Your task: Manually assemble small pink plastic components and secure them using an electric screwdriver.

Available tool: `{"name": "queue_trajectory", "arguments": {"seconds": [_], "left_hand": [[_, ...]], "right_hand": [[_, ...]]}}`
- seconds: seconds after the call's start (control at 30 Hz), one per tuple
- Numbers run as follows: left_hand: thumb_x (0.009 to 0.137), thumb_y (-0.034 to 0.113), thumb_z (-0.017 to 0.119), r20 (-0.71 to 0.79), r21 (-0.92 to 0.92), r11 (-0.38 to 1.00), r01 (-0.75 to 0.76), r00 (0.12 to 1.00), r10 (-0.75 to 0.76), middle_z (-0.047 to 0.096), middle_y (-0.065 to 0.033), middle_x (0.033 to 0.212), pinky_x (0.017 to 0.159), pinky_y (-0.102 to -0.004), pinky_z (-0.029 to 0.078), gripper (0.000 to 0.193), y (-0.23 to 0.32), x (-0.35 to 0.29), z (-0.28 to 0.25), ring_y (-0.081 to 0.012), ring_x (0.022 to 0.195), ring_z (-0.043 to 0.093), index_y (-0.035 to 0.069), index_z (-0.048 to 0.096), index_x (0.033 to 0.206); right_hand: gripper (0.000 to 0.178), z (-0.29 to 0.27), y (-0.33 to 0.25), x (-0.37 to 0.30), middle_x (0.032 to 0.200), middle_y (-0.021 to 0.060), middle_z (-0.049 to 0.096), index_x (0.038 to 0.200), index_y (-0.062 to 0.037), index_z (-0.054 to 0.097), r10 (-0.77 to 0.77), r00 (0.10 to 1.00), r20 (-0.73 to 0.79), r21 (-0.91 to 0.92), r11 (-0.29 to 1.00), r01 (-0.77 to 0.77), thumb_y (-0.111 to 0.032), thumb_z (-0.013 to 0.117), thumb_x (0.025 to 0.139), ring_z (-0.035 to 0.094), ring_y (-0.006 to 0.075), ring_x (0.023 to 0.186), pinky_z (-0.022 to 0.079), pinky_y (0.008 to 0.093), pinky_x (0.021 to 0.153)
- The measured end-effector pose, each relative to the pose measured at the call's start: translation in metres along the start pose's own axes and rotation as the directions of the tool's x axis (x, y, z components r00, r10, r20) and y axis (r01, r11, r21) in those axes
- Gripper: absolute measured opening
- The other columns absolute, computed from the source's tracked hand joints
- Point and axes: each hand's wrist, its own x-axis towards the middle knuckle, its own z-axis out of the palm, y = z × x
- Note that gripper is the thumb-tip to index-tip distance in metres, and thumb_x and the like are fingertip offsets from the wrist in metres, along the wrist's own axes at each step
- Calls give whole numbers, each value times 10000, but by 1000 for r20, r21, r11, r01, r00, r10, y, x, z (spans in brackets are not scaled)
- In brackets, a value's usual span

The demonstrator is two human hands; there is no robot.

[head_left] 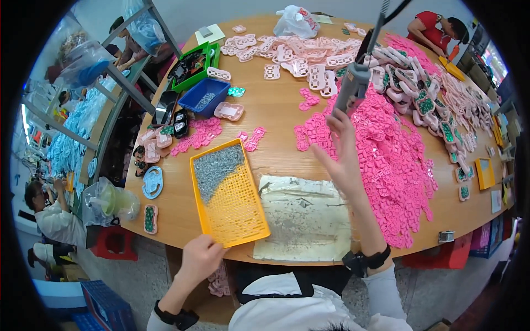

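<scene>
My left hand (202, 258) is closed at the near left corner of a yellow perforated tray (234, 216). Small silver screws (216, 168) lie heaped toward the tray's far left side. Farther up, my right hand (345, 160) is raised with thumb and fingers apart. Its fingertips are at the lower end of a grey electric screwdriver (353, 88) hanging from above; whether they touch it I cannot tell. A worn, stained pale sheet (303, 220) lies between the tray and my right forearm. Right of that forearm spreads a large heap of bright pink plastic parts (389, 176).
Pale pink shells (317, 76) cover the table's far side; shells with green circuit boards (425, 105) pile at the right. A blue bin (204, 97) and a green bin (190, 69) stand left. Two co-workers (436, 33) (52, 212) sit at right and left.
</scene>
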Motion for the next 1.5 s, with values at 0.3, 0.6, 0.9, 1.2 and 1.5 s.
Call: {"name": "queue_trajectory", "arguments": {"seconds": [0.3, 0.6, 0.9, 1.2, 1.5], "left_hand": [[771, 138, 645, -81, -237, 971, -42, 996, 23, 559, -117, 622, 488, -390, 472, 175, 95, 133, 81, -292, 543, 592, 46, 535, 671], [759, 117, 622, -94, -263, 964, -45, 995, 20, 570, -130, 602, 445, -419, 455, 157, 128, 117, 82, -308, 502, 587, 40, 522, 667], [749, 129, 634, -95, -313, 949, -23, 995, -8, 564, -119, 575, 436, -411, 449, 156, 145, 93, 89, -297, 488, 584, 52, 532, 659], [801, 186, 586, -178, -369, 929, 36, 978, -109, 627, -180, 672, 510, -458, 490, 178, 122, 178, 102, -346, 579, 629, 12, 590, 762], [830, 230, 584, -276, -401, 909, -110, 961, -5, 628, -181, 675, 541, -452, 501, 231, 120, 211, 124, -348, 586, 630, 15, 611, 751]], "right_hand": [[543, -48, -26, -20, 1178, 95, 522, 1356, -70, 419, 157, 988, 16, -45, 987, -156, -71, 633, 858, 535, 183, 1064, 447, 329, 927], [365, -62, -52, -94, 1072, 137, 566, 1213, -6, 509, 441, 895, 71, -245, 877, -413, -81, 617, 873, 605, 162, 860, 497, 296, 757], [396, -15, -13, -124, 1120, 209, 536, 1270, -38, 466, 274, 937, 217, -558, 822, -111, -107, 561, 892, 619, 286, 794, 492, 367, 689], [495, -40, -31, -131, 1240, 209, 503, 1359, -27, 396, 217, 974, 66, -296, 936, -189, -104, 556, 898, 527, 319, 1118, 418, 387, 935], [284, -33, -59, -172, 1048, 118, 586, 1157, -10, 567, 343, 934, -94, -332, 874, -355, -50, 578, 876, 609, 213, 921, 494, 310, 804]]}}
